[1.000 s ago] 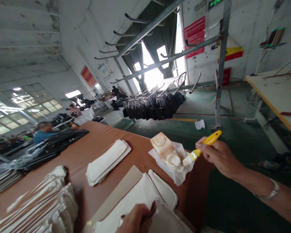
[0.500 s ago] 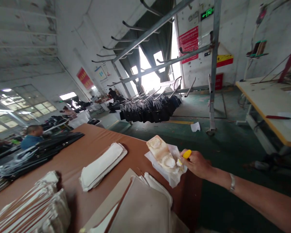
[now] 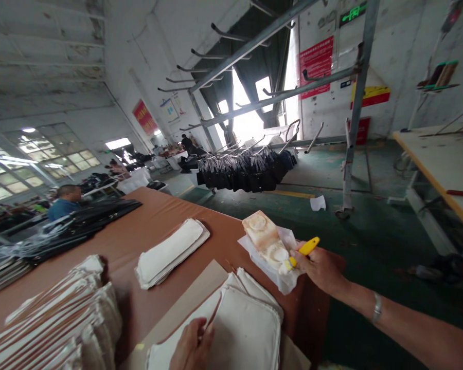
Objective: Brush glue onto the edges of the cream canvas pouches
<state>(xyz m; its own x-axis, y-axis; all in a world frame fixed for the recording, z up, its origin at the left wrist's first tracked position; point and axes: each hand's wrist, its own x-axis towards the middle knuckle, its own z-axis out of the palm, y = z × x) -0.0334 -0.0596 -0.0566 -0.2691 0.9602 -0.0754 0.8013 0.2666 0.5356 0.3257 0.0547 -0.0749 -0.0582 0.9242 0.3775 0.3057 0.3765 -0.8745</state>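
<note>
My right hand (image 3: 320, 268) is closed around a yellow-handled brush (image 3: 307, 246), its bristle end at a pale, paste-smeared container (image 3: 263, 234) lying on white sheeting (image 3: 289, 283). My left hand (image 3: 194, 343) is at the bottom centre over cream fabric pieces (image 3: 247, 329), thumb and fingers pinched at a thin brown-edged strip. The pieces are piled on a tan board (image 3: 189, 293). A small stack of cream pieces (image 3: 170, 252) sits behind them on the brown table (image 3: 139, 223).
Bundled cream pieces with brown edges (image 3: 61, 318) fill the near left. Black garments (image 3: 96, 221) lie beyond, near a person in blue (image 3: 65, 205). A metal rack (image 3: 355, 113) with dark hanging items stands ahead; another table (image 3: 435, 154) is at right.
My left hand has come into view at the fabric pile. The brush is tilted differently, showing more yellow handle. The whole view has shifted slightly, with the scene moving right.
</note>
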